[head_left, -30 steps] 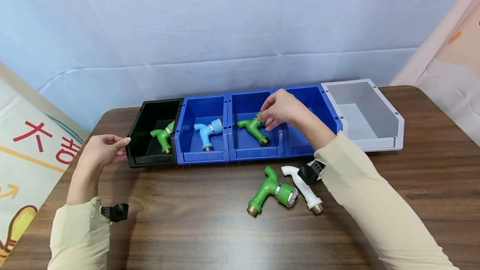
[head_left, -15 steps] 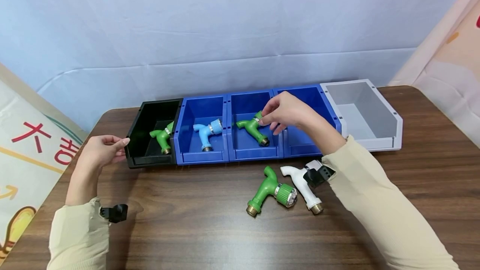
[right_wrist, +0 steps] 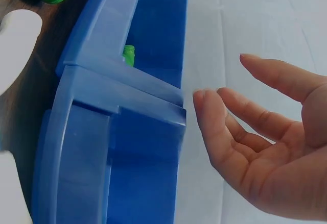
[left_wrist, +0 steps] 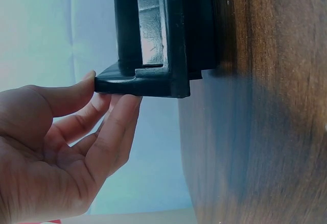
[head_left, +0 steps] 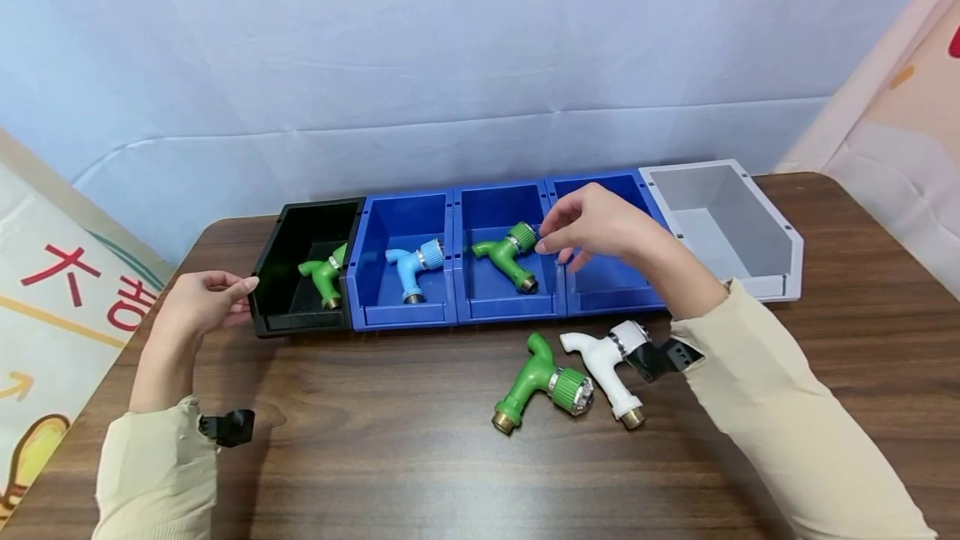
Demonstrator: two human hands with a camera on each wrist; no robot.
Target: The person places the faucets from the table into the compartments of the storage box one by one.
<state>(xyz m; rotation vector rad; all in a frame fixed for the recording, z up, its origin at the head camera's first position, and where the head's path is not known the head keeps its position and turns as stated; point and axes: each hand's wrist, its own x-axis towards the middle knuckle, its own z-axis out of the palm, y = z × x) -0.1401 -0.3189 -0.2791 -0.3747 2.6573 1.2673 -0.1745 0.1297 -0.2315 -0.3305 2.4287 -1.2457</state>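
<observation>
My left hand (head_left: 201, 302) grips the left side of the black bin (head_left: 303, 322), thumb at its rim and fingers against the outer wall, as the left wrist view shows. My right hand (head_left: 603, 223) hovers over the blue bins with nothing in it, thumb and fingers apart in the right wrist view. Just left of its fingertips, a green faucet (head_left: 508, 258) lies in the middle blue bin (head_left: 512, 307). A light blue faucet (head_left: 410, 272) lies in the blue bin to the left (head_left: 405, 317), and another green faucet (head_left: 324, 279) in the black bin.
On the wooden table (head_left: 360, 440) in front of the bins lie a green faucet (head_left: 536, 377) and a white faucet (head_left: 609, 369). The right blue bin (head_left: 611, 300) and a grey bin (head_left: 750, 288) finish the row. A pale cloth (head_left: 450, 48) hangs behind.
My right hand has let go of the green faucet in the middle blue bin and moved right, away from it. My left hand has stayed at the black bin.
</observation>
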